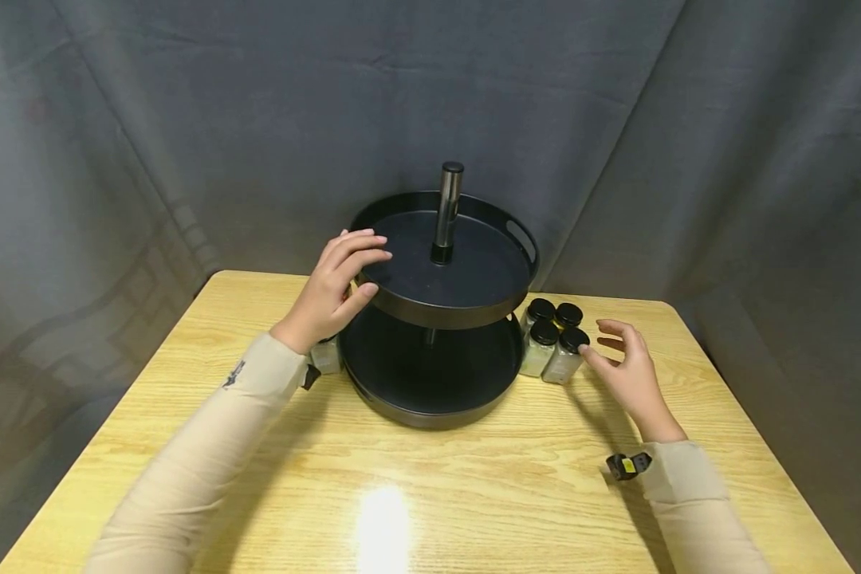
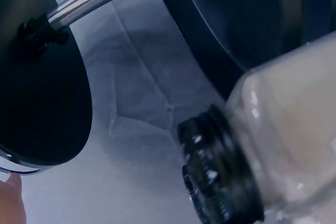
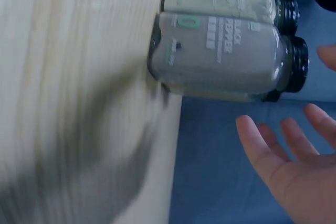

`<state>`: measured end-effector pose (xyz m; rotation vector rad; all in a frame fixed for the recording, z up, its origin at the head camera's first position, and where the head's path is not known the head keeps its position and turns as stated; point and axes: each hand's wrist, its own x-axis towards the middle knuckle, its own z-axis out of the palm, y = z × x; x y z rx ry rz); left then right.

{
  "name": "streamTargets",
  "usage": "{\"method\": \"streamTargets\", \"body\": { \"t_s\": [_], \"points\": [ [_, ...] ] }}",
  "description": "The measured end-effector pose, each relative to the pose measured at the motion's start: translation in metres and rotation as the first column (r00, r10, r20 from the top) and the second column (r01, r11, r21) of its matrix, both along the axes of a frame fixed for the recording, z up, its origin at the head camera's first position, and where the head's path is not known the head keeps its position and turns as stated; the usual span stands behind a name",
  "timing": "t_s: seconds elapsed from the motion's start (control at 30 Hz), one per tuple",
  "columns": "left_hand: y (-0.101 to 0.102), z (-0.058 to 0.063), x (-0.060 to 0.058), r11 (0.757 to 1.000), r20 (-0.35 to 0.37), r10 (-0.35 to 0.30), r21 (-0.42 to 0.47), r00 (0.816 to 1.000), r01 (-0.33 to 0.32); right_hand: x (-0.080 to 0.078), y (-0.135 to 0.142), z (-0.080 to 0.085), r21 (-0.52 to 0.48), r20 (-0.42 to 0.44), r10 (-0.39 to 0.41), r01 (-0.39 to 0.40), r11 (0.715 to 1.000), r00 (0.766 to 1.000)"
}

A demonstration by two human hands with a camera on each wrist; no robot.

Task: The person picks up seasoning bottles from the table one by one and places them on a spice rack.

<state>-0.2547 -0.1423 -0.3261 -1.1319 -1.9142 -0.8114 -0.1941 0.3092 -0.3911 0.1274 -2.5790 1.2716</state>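
Observation:
A black two-tier round tray stand (image 1: 416,301) with a metal centre post (image 1: 448,209) stands on the table. My left hand (image 1: 330,288) is at the left rim of its upper tier, fingers extended over the edge. In the left wrist view only a fingertip (image 2: 12,198) shows beside the tier. My right hand (image 1: 627,375) is spread beside a group of several black-capped spice jars, its thumb close to the front jar (image 1: 565,363). That jar's label reads black pepper (image 3: 226,51) in the right wrist view. Neither hand grips anything.
Another glass jar (image 1: 325,357) stands left of the lower tier, partly behind the left wrist; it looms large as a capped jar (image 2: 294,129) in the left wrist view. Grey curtains (image 1: 316,104) hang around the wooden table (image 1: 516,478).

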Motion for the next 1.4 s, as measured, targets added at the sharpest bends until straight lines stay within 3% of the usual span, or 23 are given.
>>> {"method": "streamTargets", "body": {
  "t_s": [0.37,0.9,1.13,1.4],
  "points": [
    [0.003,-0.006,0.001,0.999,-0.004,0.021,0.049,1.0,-0.02,-0.001,-0.004,-0.016,-0.126,0.167,0.046,-0.025,0.992,0.985],
    [0.006,-0.012,0.0,0.995,-0.021,0.044,0.094,0.999,-0.042,0.0,-0.003,-0.028,-0.168,0.138,0.063,-0.039,0.985,0.988],
    [0.008,-0.016,-0.001,0.983,-0.027,0.044,0.177,0.999,-0.039,0.002,-0.002,-0.031,-0.18,0.121,0.06,-0.038,0.983,0.991],
    [0.006,-0.02,0.0,0.968,-0.007,0.069,0.241,0.998,-0.066,-0.001,-0.006,-0.033,-0.205,0.166,0.057,-0.022,0.979,0.985]
  ]
}}
